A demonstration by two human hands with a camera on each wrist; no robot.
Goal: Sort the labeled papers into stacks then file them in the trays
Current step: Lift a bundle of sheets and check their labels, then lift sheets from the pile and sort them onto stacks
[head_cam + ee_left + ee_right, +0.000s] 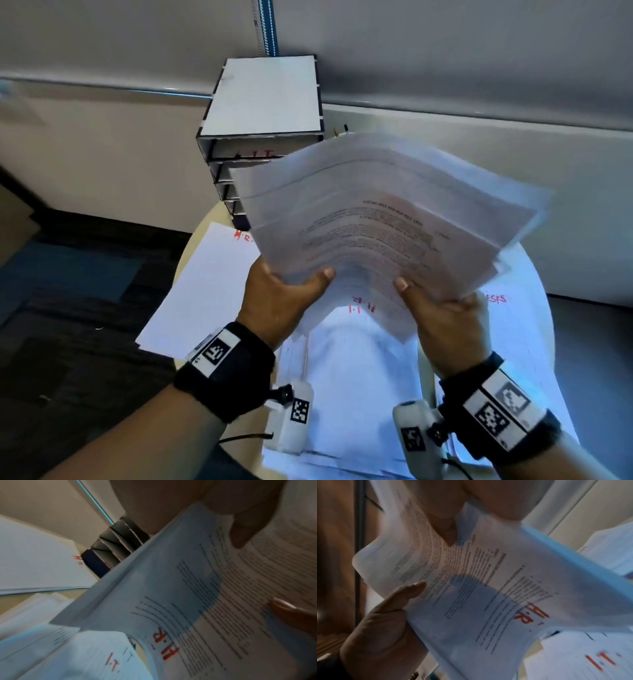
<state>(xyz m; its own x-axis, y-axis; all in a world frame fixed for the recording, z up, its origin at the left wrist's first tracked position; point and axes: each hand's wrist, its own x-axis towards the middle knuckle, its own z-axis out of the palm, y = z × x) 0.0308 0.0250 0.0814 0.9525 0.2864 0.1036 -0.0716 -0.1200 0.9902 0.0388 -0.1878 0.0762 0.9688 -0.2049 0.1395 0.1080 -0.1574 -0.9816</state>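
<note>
Both hands hold a thick, fanned stack of printed papers [383, 219] up over a round table. My left hand [284, 291] grips its near left edge, thumb on top. My right hand [442, 308] grips the near right edge, thumb on top too. The stack bends upward between them, and its underside sheet [197, 615] carries a red "H.R" label [527, 616]. Behind the stack stands a tall set of stacked trays [260, 102], its lower shelves partly hidden by the papers. A white pile marked "H.R" [209, 284] lies on the table at the left.
Under the held stack lies a pile labelled "I.T" [356, 359] and another pile with red writing at the right [513, 308]. The round cream table [191, 253] stands by a pale wall [102, 154]. Dark carpet [68, 308] lies to the left.
</note>
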